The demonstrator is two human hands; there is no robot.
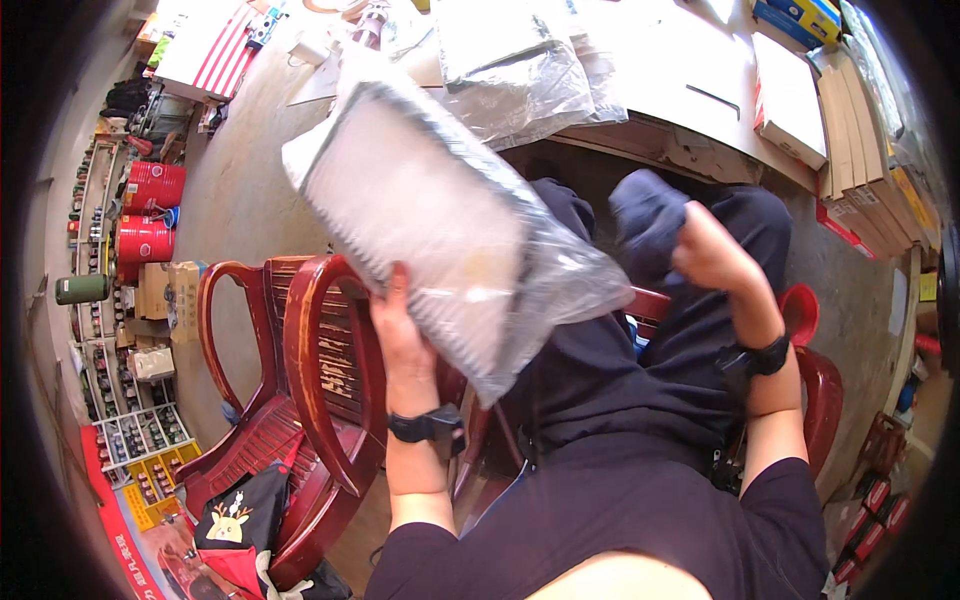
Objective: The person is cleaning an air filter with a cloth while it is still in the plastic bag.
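Observation:
My left hand (pixel 405 345) grips the lower left edge of a pleated panel air filter (pixel 420 220), its thumb lying against the pale face. Clear plastic wraps the filter, which is tilted in front of me with loose plastic at its right end. To the right, my right hand (pixel 712 250) is closed around a bunched dark blue cloth (pixel 645 218), held above my right knee and apart from the filter. Both are slightly blurred. The fingers under the filter and inside the cloth are hidden.
A white table (pixel 680 85) stands ahead, with more plastic-wrapped pieces (pixel 520 90) on it. Flat cardboard boxes (pixel 855 130) stand upright at the right. Beside me on the left are a red wooden armchair (pixel 325 330) holding a black bag (pixel 240 520), and red drums (pixel 150 188).

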